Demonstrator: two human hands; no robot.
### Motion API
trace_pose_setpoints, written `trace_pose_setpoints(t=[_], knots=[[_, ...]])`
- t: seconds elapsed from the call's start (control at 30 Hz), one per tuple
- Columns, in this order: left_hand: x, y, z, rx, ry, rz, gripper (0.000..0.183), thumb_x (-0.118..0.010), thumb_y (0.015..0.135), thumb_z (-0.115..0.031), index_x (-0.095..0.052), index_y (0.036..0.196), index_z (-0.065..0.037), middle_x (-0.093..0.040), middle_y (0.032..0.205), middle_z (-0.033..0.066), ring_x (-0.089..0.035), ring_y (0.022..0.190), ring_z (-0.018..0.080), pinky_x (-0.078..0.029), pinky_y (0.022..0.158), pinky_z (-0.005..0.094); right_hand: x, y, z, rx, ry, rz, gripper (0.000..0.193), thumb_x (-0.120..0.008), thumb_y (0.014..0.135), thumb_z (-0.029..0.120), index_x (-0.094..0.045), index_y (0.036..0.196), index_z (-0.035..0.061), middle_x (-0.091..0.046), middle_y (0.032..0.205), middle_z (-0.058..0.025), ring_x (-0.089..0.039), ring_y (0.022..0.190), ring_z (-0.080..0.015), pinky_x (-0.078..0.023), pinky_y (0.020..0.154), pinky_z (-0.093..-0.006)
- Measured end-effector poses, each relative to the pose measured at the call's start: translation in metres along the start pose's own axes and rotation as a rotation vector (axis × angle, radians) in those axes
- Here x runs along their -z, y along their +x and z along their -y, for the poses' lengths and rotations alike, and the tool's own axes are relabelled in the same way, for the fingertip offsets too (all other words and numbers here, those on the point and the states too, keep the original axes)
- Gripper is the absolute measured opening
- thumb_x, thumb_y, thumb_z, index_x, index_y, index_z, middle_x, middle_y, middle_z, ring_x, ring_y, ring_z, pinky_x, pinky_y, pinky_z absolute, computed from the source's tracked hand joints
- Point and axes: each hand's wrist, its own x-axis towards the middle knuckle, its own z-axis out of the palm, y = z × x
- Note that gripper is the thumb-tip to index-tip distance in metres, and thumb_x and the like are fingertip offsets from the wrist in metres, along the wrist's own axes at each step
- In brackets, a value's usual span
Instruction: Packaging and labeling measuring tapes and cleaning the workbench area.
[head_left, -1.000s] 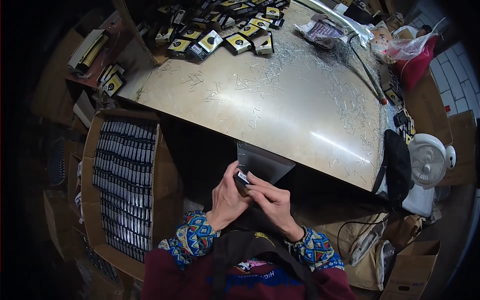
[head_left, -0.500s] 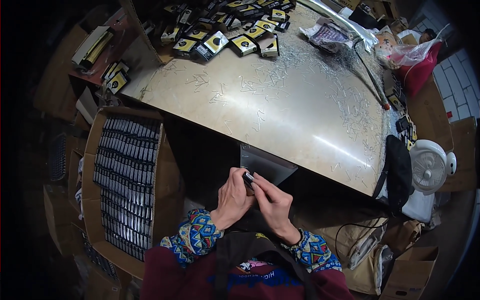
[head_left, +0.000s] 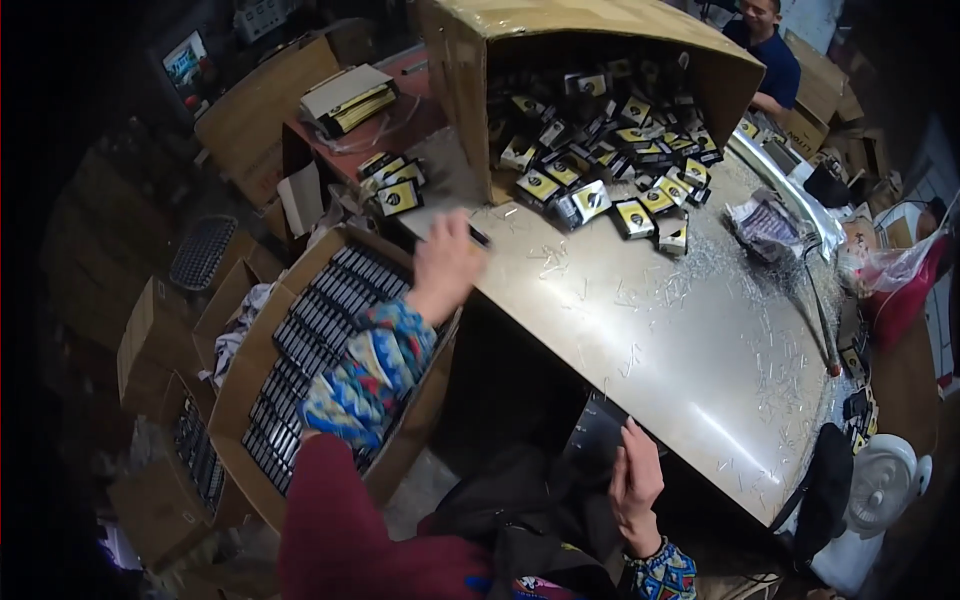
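Meanwhile, left hand [head_left: 446, 262] above packed carton [head_left: 262, 372].

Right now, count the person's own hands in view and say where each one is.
2. The left hand is stretched out over the near left edge of the metal table, pinching a small dark item. The right hand rests low by the table's near edge, against a dark flat piece.
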Motion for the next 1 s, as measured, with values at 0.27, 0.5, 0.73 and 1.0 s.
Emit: trace_pose_setpoints(t=[0.27,0.5,0.73,1.0], knots=[[-0.040,0.072,0.126,-0.009,-0.010,-0.350,0.083,-0.076,0.079,-0.030,-0.032,0.141,0.003,-0.029,0.144,0.0278,-0.025,0.133,0.0451,-0.025,0.110,0.0517,0.011,0.021,-0.015,0.005,-0.078,0.076,0.024,-0.060,0.084,-0.008,-0.063,0.108,-0.0053,-0.065,0.110,-0.0225,-0.064,0.102,-0.0381,-0.051,0.090,-0.0407],[-0.045,0.075,-0.015,-0.624,-0.142,-0.307,0.056,-0.071,0.081,-0.021,-0.049,0.129,-0.002,-0.053,0.123,0.0180,-0.046,0.117,0.0346,-0.038,0.098,0.0443,-0.034,0.114,-0.058,0.198,-0.453,0.353,0.041,-0.058,0.091,0.018,-0.051,0.129,0.0027,-0.050,0.136,-0.0187,-0.044,0.130,-0.0351,-0.031,0.109,-0.0539],[-0.097,0.127,-0.124,-0.477,0.115,0.107,0.069,-0.076,0.072,-0.030,-0.047,0.128,-0.003,-0.062,0.109,0.0192,-0.054,0.104,0.0356,-0.046,0.088,0.0431,-0.037,0.179,-0.156,0.064,-0.629,0.353,0.041,-0.049,0.097,0.027,-0.048,0.129,0.0019,-0.049,0.137,-0.0181,-0.043,0.128,-0.0401,-0.032,0.108,-0.0520],[-0.061,0.097,-0.135,-0.266,-1.046,0.359,0.075,-0.077,0.073,-0.019,-0.040,0.134,0.001,-0.059,0.109,0.0106,-0.056,0.097,0.0191,-0.048,0.083,0.0289,0.092,0.093,-0.177,-0.203,-0.735,0.238,0.043,-0.053,0.096,0.030,-0.050,0.132,0.0070,-0.045,0.142,-0.0175,-0.039,0.132,-0.0405,-0.030,0.108,-0.0555]])
